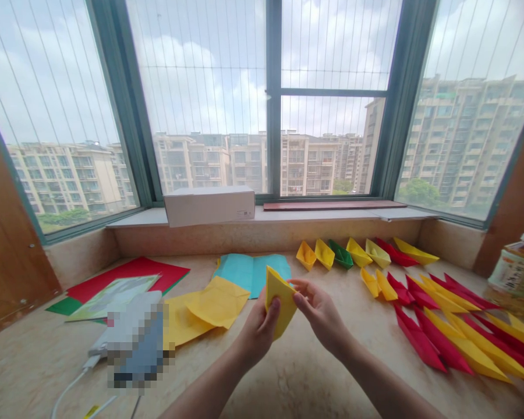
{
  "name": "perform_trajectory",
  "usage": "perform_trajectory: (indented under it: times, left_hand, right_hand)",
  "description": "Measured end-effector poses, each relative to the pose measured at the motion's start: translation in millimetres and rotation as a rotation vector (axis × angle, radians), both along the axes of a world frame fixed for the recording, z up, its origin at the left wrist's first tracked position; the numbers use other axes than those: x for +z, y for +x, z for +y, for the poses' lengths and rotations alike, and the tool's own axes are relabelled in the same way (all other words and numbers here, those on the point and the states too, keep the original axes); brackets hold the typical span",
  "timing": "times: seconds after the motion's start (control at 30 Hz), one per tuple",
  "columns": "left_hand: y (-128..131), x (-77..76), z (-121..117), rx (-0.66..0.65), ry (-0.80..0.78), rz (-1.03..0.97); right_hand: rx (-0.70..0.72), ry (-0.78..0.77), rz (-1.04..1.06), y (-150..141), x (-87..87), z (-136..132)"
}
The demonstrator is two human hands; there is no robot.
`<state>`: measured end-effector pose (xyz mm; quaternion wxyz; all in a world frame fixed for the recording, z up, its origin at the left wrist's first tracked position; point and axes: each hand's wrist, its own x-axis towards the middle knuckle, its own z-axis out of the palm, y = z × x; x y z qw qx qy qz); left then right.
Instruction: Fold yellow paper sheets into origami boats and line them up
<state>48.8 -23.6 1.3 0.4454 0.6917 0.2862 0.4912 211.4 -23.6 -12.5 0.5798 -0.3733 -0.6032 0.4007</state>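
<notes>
A folded piece of yellow paper [282, 299] is held up above the counter, in front of a blue creased sheet. My left hand [261, 319] grips its left side, with the thumb pressed on the near face. At its upper right edge, my right hand [317, 308] pinches the paper between thumb and fingers. The blue sheet [240, 270] lies just behind, with yellow creased sheets [213, 302] to the left of my left hand. Rows of folded paper boats in yellow, red and green lie to the right, among them a green boat [340, 254].
At the left lie red paper [126, 279], a pale green packet and a blurred-out device with a white cable [70, 378]. A white box [209, 205] rests on the window sill. A drink bottle [515, 270] stands at the far right, beside the boats.
</notes>
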Motion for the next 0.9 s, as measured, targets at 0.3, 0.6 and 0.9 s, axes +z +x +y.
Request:
perform_trajectory:
  times: [0.3,0.6,0.9]
  left_hand:
    - [4.4,-6.1,4.7,0.033,-0.14,-0.175]
    - [10.6,-7.1,3.7,0.089,-0.274,-0.416]
    - [9.2,-8.3,12.7,0.108,-0.28,-0.718]
  right_hand:
    - [-0.093,-0.012,0.078,2.5,-4.6,1.9]
    - [0.082,0.0,-0.146,0.6,5.1,-5.7]
    - [-0.037,0.231,-0.296,-7.6,-12.9,-12.5]
